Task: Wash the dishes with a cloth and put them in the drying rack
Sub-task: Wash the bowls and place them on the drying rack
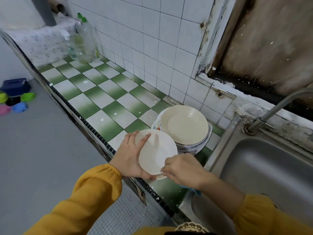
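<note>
Two hands grip one plate (155, 151), lower centre of frame.
Left hand (130, 155) fingers (144, 138) clamp its left rim, right hand (183, 168) fingers pinch the near rim; sink (264, 167) lies right, nearer the right hand.

Left hand (130, 156): back to camera, fingers spread over the far-left rim of the plate (157, 150), thumb hooked at the near edge, gripping. Right hand (183, 170): knuckles up, fingers curled, pinching the plate's near rim just beside the left thumb. Both forearms angle in from the bottom corners, yellow sleeves (84, 197) gathered at the wrists.
</note>
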A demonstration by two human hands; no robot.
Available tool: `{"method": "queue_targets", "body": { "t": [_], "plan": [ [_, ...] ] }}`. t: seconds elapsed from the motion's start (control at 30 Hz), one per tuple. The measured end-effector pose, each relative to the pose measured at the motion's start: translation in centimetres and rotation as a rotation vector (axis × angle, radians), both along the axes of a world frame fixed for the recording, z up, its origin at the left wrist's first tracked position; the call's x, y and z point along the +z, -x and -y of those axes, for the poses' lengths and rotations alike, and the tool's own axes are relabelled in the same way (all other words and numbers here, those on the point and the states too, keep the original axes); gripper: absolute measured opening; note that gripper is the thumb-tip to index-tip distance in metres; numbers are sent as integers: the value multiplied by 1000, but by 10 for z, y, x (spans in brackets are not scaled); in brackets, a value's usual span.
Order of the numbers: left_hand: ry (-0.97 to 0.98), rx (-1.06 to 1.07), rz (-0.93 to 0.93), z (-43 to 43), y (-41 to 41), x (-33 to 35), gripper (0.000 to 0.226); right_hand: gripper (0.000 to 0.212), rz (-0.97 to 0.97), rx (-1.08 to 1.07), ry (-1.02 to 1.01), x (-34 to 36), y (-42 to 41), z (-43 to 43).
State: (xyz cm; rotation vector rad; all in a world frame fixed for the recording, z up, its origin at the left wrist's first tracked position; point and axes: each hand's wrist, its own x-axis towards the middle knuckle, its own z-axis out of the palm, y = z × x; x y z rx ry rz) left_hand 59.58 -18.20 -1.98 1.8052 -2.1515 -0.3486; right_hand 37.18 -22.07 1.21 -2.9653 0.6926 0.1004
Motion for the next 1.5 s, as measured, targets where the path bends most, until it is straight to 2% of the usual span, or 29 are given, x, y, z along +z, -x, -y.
{"method": "queue_targets", "body": {
  "t": [0.07, 0.17, 0.4, 0.47, 0.67, 0.83, 0.93, 1.1, 1.27, 1.5],
  "plan": [
    [-45, -9, -21, -4, 1, 6, 129, 36, 145, 19, 75, -12, 11, 0],
    [-40, -32, -7, -10, 5, 7, 118, 27, 278, 46, 81, -19, 20, -5],
    [191, -151, -43, -24, 12, -4, 77, 21, 390, 53, 26, -17, 29, -7],
    [235, -146, -123, -29, 15, -4, 70, 21, 430, 24, -35, -18, 31, -6],
    [106, -32, -485, -35, 21, -10, 50, 28, 490, -111, -194, -17, 33, 0],
    [181, -36, -558, -33, 28, -2, 35, 36, 521, -202, -288, -10, 30, 1],
    [214, -27, -602, -31, 30, -1, 36, 39, 546, -237, -326, -7, 28, 1],
    [141, 94, -782, -27, 37, 5, 33, 47, 508, -278, -334, -5, 25, 9],
    [-33, 265, -992, -20, 40, 11, 24, 81, 280, -284, -212, -7, 25, 8],
    [-23, 390, -1131, -12, 42, 13, 30, 102, 224, -290, -194, -15, 24, 9]
  ]
}}
